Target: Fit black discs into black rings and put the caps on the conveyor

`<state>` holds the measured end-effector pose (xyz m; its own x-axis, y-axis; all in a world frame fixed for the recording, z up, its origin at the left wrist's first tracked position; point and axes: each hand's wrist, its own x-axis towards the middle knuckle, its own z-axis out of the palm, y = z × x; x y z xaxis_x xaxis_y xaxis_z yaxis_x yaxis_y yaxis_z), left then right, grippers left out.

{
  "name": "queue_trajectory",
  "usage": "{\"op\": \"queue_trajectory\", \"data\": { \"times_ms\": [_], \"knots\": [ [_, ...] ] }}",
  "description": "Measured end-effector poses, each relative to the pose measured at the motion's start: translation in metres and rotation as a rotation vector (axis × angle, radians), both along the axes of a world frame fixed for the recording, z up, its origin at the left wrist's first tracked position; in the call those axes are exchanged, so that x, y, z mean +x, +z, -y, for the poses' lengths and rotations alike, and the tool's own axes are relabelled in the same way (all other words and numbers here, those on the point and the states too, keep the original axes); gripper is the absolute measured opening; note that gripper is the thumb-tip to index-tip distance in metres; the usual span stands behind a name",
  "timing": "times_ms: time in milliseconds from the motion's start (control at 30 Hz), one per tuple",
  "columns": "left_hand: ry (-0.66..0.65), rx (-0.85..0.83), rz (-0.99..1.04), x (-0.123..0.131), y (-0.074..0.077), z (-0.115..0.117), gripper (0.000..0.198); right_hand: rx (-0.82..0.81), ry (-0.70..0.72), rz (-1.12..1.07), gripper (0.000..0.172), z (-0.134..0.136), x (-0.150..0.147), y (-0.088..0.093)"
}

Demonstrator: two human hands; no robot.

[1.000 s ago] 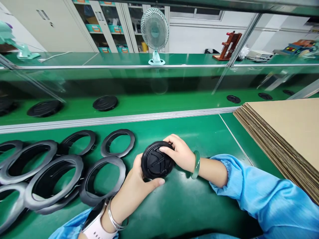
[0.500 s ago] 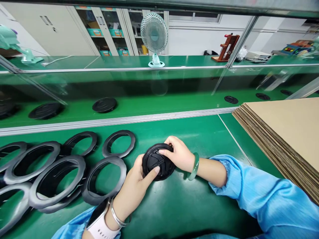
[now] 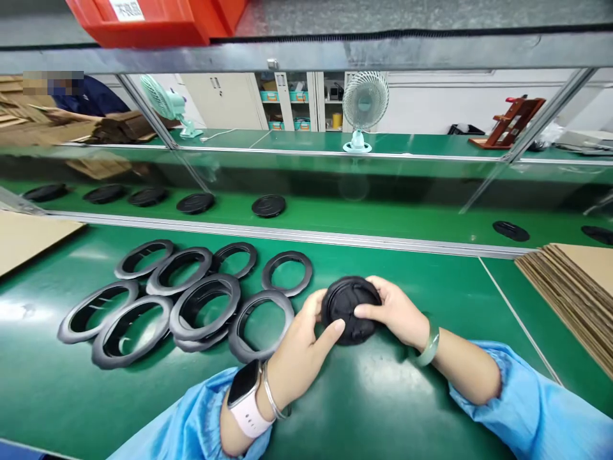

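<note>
Head view showed a green workbench [image 3: 364, 396] running along a green conveyor belt [image 3: 383, 220], the two parted by a metal rail [image 3: 287, 233]. Beyond the belt stood a second green counter with two small fans [image 3: 364, 105], and behind it pale cabinets [image 3: 225, 99] against a white wall.

Both hands clasped a black round cover [image 3: 352, 306] resting on the workbench near the middle. The left hand [image 3: 299, 348], with a white watch and thin bangles at the wrist, gripped its near-left edge with a finger laid across the face; the right hand [image 3: 395, 313], wearing a green bangle, gripped the right edge.

Just left of the cover lay a cluster of black rings [image 3: 191, 300], overlapping one another. More black discs [image 3: 268, 206] sat spaced along the belt. Stacked cardboard sheets [image 3: 569, 294] lay at the right edge, well apart from the hands. A red bin [image 3: 158, 19] sat overhead on a shelf; its white label was too small to read.
</note>
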<state>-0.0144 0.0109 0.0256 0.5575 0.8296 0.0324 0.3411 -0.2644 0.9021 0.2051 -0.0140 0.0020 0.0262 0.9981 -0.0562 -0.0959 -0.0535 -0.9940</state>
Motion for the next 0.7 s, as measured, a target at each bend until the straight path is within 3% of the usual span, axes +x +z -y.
{"op": "queue_trajectory", "data": {
  "times_ms": [100,200,333,467,567,700],
  "knots": [
    [0.069,0.354,-0.247,-0.005,-0.002,-0.01,0.07,-0.05,-0.201,-0.333,0.048,-0.013,0.013,-0.001],
    [0.033,0.534,-0.463,-0.006,-0.006,-0.014,0.068,-0.095,-0.289,-0.563,0.043,-0.023,0.024,-0.001],
    [-0.157,0.519,-0.41,-0.002,-0.004,0.0,0.061,-0.129,-0.355,-0.699,0.025,-0.028,0.026,0.001],
    [-0.413,0.414,-0.381,0.005,0.008,0.02,0.064,-0.109,-0.35,-0.728,0.023,-0.031,0.025,-0.002],
    [-0.485,0.395,-0.453,0.008,0.014,0.03,0.067,-0.086,-0.34,-0.727,0.023,-0.032,0.026,-0.008],
    [-0.539,0.52,-0.45,0.007,0.006,0.036,0.029,-0.012,-0.257,-0.542,0.028,-0.029,0.024,-0.016]
  ]
}}
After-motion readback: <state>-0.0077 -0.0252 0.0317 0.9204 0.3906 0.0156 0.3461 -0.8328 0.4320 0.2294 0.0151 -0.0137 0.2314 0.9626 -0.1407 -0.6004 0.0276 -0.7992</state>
